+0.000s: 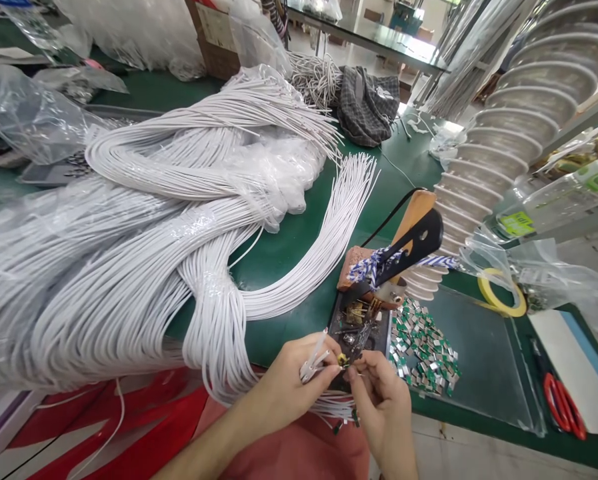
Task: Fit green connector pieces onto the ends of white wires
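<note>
My left hand (299,377) is closed round the ends of a few white cables (315,360), which stick up between thumb and fingers. Close beside it, my right hand (379,393) pinches something too small to make out. The fingertips of both hands nearly meet at the front of a dark tray (336,323) that holds a soldering setup with metal bits. Right of the hands lies a pile of small green and silver connectors (423,347). Below the hands, more white cables with green ends (346,421) hang near my lap.
Large bundles of white cable (143,267) cover the left side. A ribbed clear hose (503,127) comes down at the right. Black and orange handles (413,233) rise behind the tray. Yellow tape (501,293) and red scissors (563,407) lie at the right.
</note>
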`<state>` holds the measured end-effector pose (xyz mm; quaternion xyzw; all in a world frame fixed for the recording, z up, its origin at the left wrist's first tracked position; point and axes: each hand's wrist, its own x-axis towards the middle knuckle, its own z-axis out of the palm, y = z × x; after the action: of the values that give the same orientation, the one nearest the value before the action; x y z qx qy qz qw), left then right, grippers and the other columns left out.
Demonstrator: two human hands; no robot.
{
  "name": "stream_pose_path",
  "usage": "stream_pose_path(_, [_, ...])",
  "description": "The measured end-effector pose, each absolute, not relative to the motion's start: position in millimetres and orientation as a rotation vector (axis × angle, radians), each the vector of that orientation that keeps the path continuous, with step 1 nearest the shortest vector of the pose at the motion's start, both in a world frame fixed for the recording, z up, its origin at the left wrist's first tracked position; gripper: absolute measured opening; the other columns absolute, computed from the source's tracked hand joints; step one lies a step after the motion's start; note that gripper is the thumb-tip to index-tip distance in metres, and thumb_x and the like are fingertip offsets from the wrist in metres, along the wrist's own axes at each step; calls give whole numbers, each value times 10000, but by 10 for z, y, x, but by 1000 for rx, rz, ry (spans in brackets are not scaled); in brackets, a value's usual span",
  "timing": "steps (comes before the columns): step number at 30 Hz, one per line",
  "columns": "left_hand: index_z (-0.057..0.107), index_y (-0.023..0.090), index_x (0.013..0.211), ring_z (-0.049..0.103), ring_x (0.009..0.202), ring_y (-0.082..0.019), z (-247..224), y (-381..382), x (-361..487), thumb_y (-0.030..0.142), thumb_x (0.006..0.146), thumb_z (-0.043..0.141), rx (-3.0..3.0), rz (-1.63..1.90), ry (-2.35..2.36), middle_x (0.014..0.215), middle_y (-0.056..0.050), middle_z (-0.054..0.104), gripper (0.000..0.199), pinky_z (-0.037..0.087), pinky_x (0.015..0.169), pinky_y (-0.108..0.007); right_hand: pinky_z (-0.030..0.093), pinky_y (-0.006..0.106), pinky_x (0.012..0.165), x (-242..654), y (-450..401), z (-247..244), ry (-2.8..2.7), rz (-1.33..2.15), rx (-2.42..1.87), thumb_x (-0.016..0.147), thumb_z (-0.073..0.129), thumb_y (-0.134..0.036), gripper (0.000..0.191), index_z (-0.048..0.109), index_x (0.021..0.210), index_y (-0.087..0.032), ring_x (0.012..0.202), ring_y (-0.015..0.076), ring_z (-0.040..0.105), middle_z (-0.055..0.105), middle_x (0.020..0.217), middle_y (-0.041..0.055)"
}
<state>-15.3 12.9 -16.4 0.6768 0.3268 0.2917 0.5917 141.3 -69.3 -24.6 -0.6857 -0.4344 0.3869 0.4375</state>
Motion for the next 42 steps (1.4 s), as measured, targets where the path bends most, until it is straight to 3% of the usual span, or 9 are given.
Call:
stream_pose_path(3, [629, 166, 758, 596, 811, -136, -106, 151, -170, 139, 908, 536, 1602, 631, 762, 980, -21, 584, 179, 461, 771, -228, 426, 218, 546, 1437, -678, -234, -1047, 970, -1703, 889, 624, -378, 200, 669, 878, -184, 592, 137, 531, 574, 679, 3])
stream_pose_path(6, [628, 154, 773, 576, 760, -122, -66, 173, -170, 169, 920, 542, 1622, 581, 761, 1013, -31, 531, 171, 464, 756, -229, 391, 209, 518, 1466, -676, -239, -993, 1002, -1680, 863, 663, -389, 210, 670, 830, -182, 551, 112, 483, 577, 682, -5])
stream_pose_path(12, [581, 164, 803, 573, 793, -143, -108, 130, -118, 197, 974, 466, 1599, 600, 739, 920, -27, 562, 209, 458, 735, -224, 387, 196, 536, 1459, -689, -254, -936, 1020, -1555, 874, 671, -337, 137, 655, 840, -206, 572, 99, 468, 579, 738, -12])
stream_pose_path(18, [571, 173, 811, 580, 763, -135, -153, 74, -86, 143, 967, 455, 1657, 675, 726, 873, -18, 598, 197, 447, 710, -211, 452, 214, 576, 1461, -701, -259, -1023, 960, -1552, 903, 640, -310, 197, 689, 1082, -243, 596, 113, 515, 628, 855, 18])
stream_pose_path(25, [581, 171, 787, 594, 760, -146, -199, 87, -96, 161, 962, 465, 1634, 683, 718, 854, -24, 610, 211, 461, 709, -228, 343, 186, 466, 1462, -727, -275, -1033, 989, -1567, 869, 689, -321, 164, 693, 1014, -243, 507, 82, 359, 465, 689, -45])
stream_pose_path(34, [645, 168, 770, 637, 815, -142, -103, 173, -131, 135, 888, 587, 1605, 646, 644, 913, -19, 646, 135, 477, 782, -216, 432, 202, 567, 1510, -713, -292, -1009, 1057, -1560, 876, 677, -346, 152, 699, 999, -259, 592, 107, 473, 575, 792, -10])
stream_pose_path(42, [566, 158, 680, 587, 672, -134, -143, 124, -113, 115, 827, 547, 1506, 678, 744, 796, -20, 631, 155, 440, 631, -220, 355, 177, 486, 1395, -707, -235, -900, 998, -1568, 838, 721, -339, 167, 632, 933, -235, 529, 84, 393, 509, 706, -45])
